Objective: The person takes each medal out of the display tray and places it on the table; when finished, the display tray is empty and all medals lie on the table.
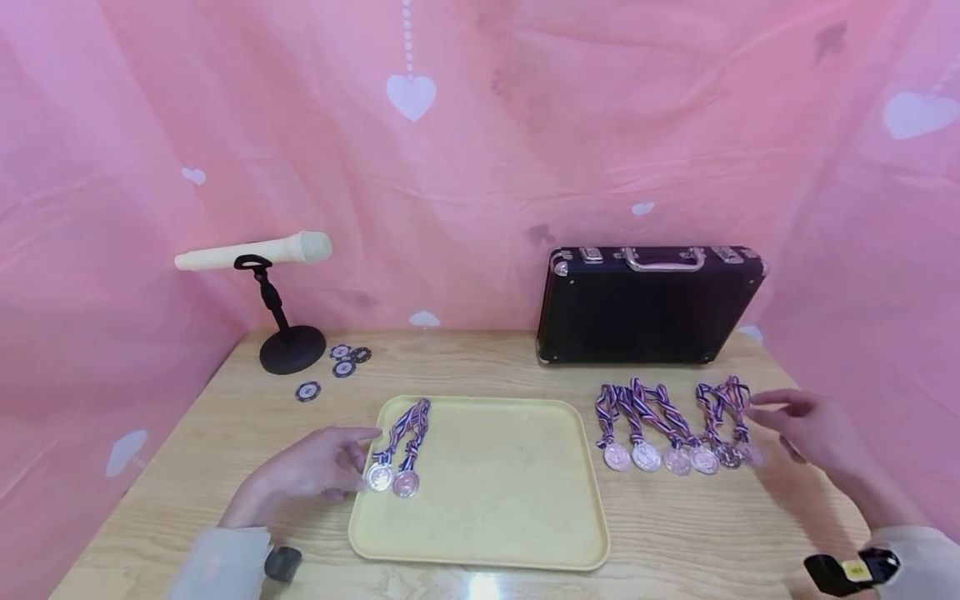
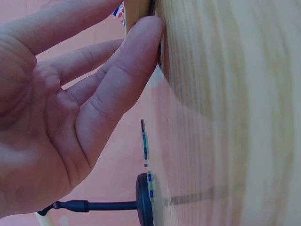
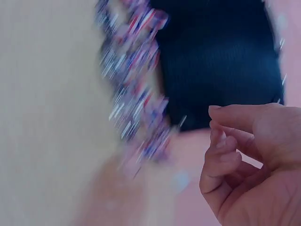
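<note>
My left hand is at the left side of a cream tray, with fingertips right at its rim. In the left wrist view, one thick digit meets the tray's edge close over the table. Two medals with red, white and blue striped ribbons lie side by side inside the tray's left end. At the right, my right hand hovers beside a row of several similar medals on the table. Its index finger stretches toward the rightmost ribbon; nothing shows between the fingers in the right wrist view.
A black hard case with a silver handle stands behind the medal row. A white microphone sits on a black stand at the back left, near several poker chips. Pink cloth surrounds the wooden table.
</note>
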`<state>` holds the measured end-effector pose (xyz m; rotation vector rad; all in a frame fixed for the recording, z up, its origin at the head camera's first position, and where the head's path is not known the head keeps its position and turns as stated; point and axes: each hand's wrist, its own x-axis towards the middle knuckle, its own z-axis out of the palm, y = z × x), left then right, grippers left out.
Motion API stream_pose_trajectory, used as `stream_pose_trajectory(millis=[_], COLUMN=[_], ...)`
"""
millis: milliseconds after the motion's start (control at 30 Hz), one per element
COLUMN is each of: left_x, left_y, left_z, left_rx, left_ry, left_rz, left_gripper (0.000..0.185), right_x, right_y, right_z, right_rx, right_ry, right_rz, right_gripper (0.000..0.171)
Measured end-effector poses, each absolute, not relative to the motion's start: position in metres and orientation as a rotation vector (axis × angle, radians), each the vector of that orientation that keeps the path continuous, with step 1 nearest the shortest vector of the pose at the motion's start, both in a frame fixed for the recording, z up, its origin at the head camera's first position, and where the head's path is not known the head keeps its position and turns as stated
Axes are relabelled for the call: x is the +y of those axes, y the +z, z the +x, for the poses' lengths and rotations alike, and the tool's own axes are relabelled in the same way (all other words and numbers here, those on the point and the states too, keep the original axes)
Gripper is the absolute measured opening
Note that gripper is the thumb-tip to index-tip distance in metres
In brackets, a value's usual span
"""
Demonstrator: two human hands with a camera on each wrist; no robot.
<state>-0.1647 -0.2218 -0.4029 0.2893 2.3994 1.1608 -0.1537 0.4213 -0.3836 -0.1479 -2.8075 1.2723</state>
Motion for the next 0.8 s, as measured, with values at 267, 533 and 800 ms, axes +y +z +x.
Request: stream_pose_trajectory(millis=[267, 533, 800], left_x=[-0.218, -0.218, -0.217], left_y=[-0.402, -0.399, -0.399], left_z=[-0.164, -0.165, -0.165], left_rx=[2.449, 2.45, 2.429], left_ry=[1.119, 1.117, 1.128], left_rz=[0.224, 0.268, 0.266], left_gripper=[0.076, 0.075, 0.077], right_x=[0.304, 0.147, 0.045], right_y=[-0.346, -0.381, -0.408], right_z=[-0.17, -0.166, -0.156], right_rx=[-2.846, -2.881, -3.002], right_ry=[1.284, 1.663, 1.732], right_rz=[0.064, 0.229, 0.472], right_gripper=[0.04, 0.035, 0.025])
